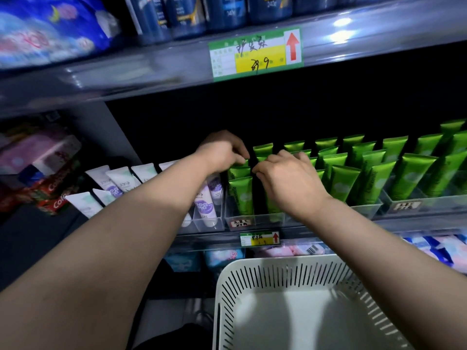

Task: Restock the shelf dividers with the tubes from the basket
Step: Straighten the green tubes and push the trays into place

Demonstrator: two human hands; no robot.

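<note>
Rows of green tubes (241, 195) stand upright in clear plastic shelf dividers (255, 219) on the middle shelf. My left hand (222, 150) reaches over the leftmost green row, its curled fingertips touching the tops of tubes there. My right hand (285, 175) is just to the right, fingers curled over the tops of the second green row. Whether either hand pinches a tube is hidden by the fingers. The white slotted basket (242, 281) sits below the shelf at the bottom centre, and no tubes show inside it.
White and purple tubes (206, 203) fill dividers to the left. More green tubes (409, 173) extend right. Red toothpaste boxes (50, 195) lie at far left. A price tag (256, 53) hangs on the upper shelf edge, with blue packs (192, 13) above. Packets (429, 246) lie on the lower shelf.
</note>
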